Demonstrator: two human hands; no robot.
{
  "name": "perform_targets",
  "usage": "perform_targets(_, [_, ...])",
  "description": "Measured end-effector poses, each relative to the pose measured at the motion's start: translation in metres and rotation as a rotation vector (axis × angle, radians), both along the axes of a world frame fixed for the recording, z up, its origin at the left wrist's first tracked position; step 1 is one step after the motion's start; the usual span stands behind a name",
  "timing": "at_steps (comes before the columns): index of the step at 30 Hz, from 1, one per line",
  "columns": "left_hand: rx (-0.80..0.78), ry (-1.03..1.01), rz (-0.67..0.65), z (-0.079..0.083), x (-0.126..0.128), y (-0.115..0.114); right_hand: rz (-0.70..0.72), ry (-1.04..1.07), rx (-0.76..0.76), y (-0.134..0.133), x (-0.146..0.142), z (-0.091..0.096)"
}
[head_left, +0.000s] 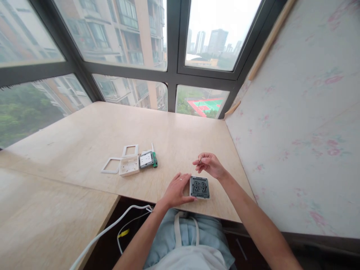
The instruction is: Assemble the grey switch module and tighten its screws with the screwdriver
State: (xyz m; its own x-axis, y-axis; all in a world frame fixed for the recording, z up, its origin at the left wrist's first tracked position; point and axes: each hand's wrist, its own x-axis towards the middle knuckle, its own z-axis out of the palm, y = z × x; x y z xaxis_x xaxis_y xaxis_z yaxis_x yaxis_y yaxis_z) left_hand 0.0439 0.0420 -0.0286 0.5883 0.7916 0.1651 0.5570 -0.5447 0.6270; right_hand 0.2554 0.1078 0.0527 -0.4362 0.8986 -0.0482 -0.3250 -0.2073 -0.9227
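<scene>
A wall switch (200, 187) lies face up on the tabletop, its dark grey inner frame and two mechanisms bared and a white box edge showing beneath. My left hand (177, 190) steadies its left side, fingers at the upper corner and thumb along the lower edge; a ring is on one finger. Above and slightly right of the switch, my right hand (210, 165) is raised clear of it. Its thumb and fingertips pinch a small, thin screw-like piece (200, 160), too tiny to make out fully.
To the left lie a white mounting box (129, 167), two white frames (111, 165) (130, 150), a socket module (146, 160) and a green-handled screwdriver (155, 160). A white cable (112, 221) hangs by the table's front edge. Windows stand behind; a papered wall (295, 150) bounds the right.
</scene>
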Motion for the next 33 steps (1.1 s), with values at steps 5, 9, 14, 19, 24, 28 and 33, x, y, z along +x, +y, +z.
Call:
perform_targets(5, [-0.004,0.012,0.007,0.002,0.0,0.0,-0.028,-0.014,-0.017,-0.014,0.01,0.0])
perform_targets(9, [-0.006,0.019,0.013,0.003,0.001,0.0,-0.057,-0.042,-0.011,-0.024,0.018,-0.004])
perform_targets(14, [-0.003,0.028,0.006,0.003,0.001,0.0,-0.098,-0.122,0.096,-0.037,0.022,-0.011])
perform_targets(19, [0.006,0.037,0.007,0.003,0.001,0.0,-0.157,-0.334,0.233,-0.053,0.027,-0.006])
perform_targets(24, [0.002,0.05,0.011,0.004,0.001,0.0,-0.251,-0.471,0.331,-0.067,0.035,-0.002])
perform_targets(28, [0.015,0.047,0.009,0.003,0.001,0.0,-0.374,-0.563,0.441,-0.077,0.044,-0.007])
perform_targets(33, [0.018,0.043,-0.002,0.004,0.0,0.0,-0.43,-0.639,0.453,-0.092,0.052,-0.017])
